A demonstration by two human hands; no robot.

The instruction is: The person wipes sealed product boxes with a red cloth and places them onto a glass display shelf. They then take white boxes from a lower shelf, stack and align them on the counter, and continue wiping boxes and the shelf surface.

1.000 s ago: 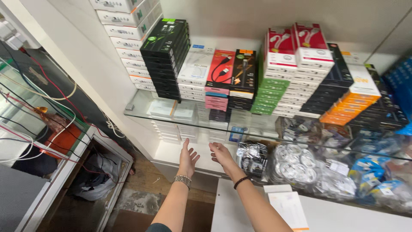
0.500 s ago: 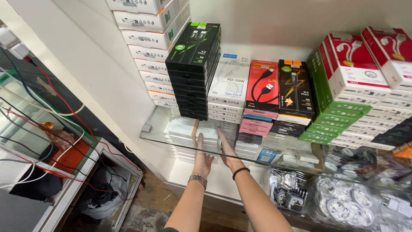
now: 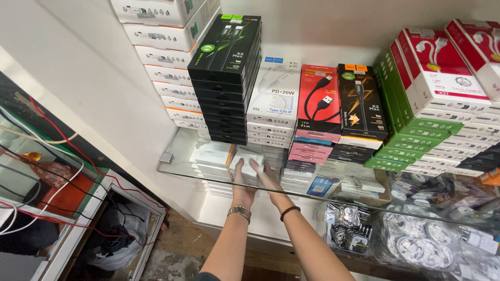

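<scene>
1. Here, both my hands reach in under the glass shelf (image 3: 177, 167), toward a small white box (image 3: 249, 162) on top of a pile of white boxes (image 3: 211, 158) on the lower shelf.
2. My left hand (image 3: 240, 182) — the one with the metal wristwatch (image 3: 239, 211) — has its fingers stretched up against the box's near left edge; my right hand (image 3: 271, 182), with the dark bead bracelet (image 3: 289, 211), lies just beside it, fingers at the box's near right side.
3. The hands are close together, almost touching, fingers open rather than curled; through the glass I cannot tell whether they have clamped the box or only touch it.
4. I judge the box to be light, stiff cardboard, smooth and a bit slippery — easily dented at the corners, not fragile otherwise.
5. The best hold, I think, is on the two short sides, one hand on each, thumbs on top.
6. The box sits just beyond my fingertips; above my hands on the glass stands a stack of black boxes (image 3: 229, 78), and off to my right lie bagged white cables (image 3: 416, 244).
</scene>
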